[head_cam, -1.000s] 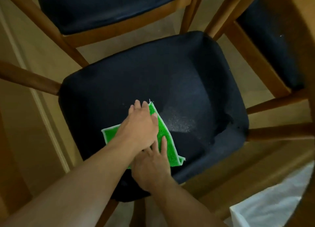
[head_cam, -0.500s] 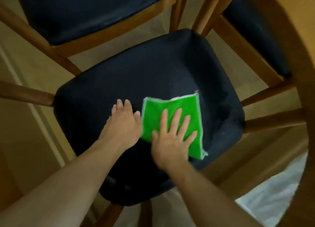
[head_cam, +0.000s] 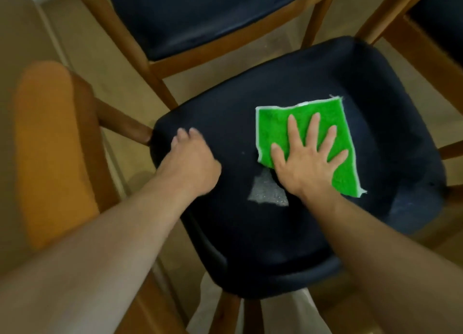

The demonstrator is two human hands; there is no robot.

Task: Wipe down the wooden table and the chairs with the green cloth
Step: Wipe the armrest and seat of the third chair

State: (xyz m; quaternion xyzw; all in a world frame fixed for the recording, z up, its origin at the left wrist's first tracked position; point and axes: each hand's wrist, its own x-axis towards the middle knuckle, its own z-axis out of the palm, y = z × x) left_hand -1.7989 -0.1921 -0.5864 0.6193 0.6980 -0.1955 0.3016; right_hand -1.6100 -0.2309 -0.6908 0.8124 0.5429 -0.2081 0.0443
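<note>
cloth first: the square green cloth with white stitched edging (head_cam: 323, 123) lies flat on the dark navy padded chair seat (head_cam: 295, 228), toward its far right corner. the right hand (head_cam: 308, 158) presses it with straight, spread fingers. the left hand (head_cam: 190, 163) rests near the seat's left edge, blurred; i cannot tell its fingers. thin and limp, the cloth likely bunches, so flat-palm pressure suits it.

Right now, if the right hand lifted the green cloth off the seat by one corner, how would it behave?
The green cloth would probably droop limply: it looks thin, with wavy edges. It likely weighs little. Pushed under the flat right hand, it should drag rather than glide on the fabric chair seat.
</note>
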